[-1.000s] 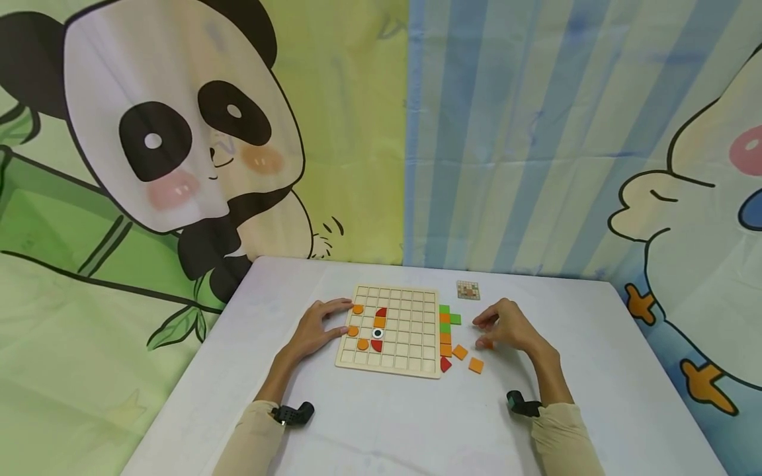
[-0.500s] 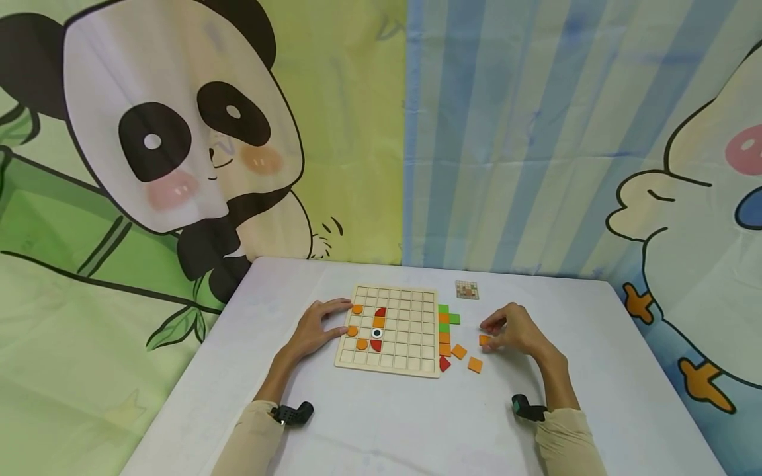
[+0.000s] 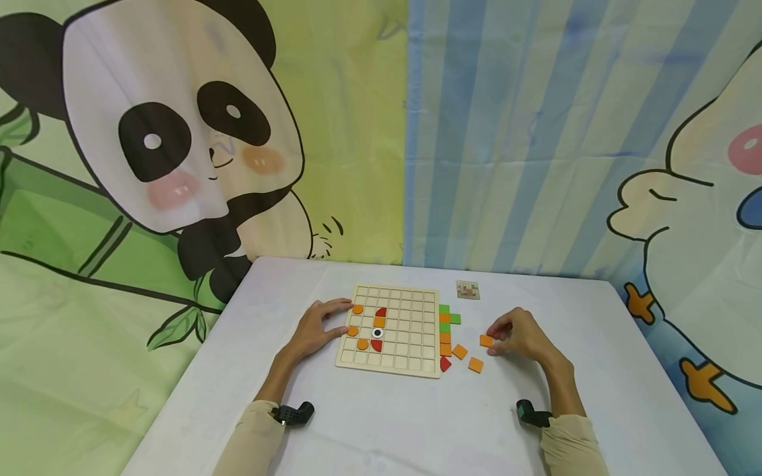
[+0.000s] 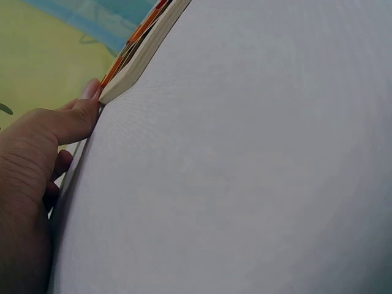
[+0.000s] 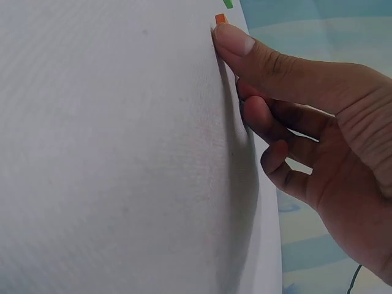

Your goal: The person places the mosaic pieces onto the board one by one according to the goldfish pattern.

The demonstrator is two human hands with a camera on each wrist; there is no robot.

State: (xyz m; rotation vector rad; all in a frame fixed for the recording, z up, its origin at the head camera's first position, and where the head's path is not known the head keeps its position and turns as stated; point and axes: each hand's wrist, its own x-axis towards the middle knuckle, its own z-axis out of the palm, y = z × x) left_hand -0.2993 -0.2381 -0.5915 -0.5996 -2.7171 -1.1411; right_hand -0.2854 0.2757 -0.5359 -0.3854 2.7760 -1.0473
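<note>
In the head view a pale wooden grid board (image 3: 408,360) lies on the white table. At its left edge rests my left hand (image 3: 311,330), thumb and a finger touching the rim apart; the left wrist view shows the thumb (image 4: 79,119) against the board corner (image 4: 122,86). Orange discs (image 3: 363,344), red quarter-round pieces (image 3: 377,346), an orange square and an eye piece (image 3: 378,333) sit on the grid. My right hand (image 3: 522,336) is right of the board, thumb and fingers parted beside an orange square tile (image 3: 485,340) lying flat. Whether they touch it I cannot tell.
Along the board's right edge lie green tiles (image 3: 455,319) and orange tiles (image 3: 445,338), with a red piece (image 3: 445,364) near the corner. Two loose orange tiles (image 3: 475,365) lie nearby. A small pattern card (image 3: 467,289) is at the back. Printed curtains (image 3: 476,132) stand behind the table.
My right hand has drawn to the right and slightly toward me, uncovering the orange tile, which stays about where it was. The left hand and the board have not moved.
</note>
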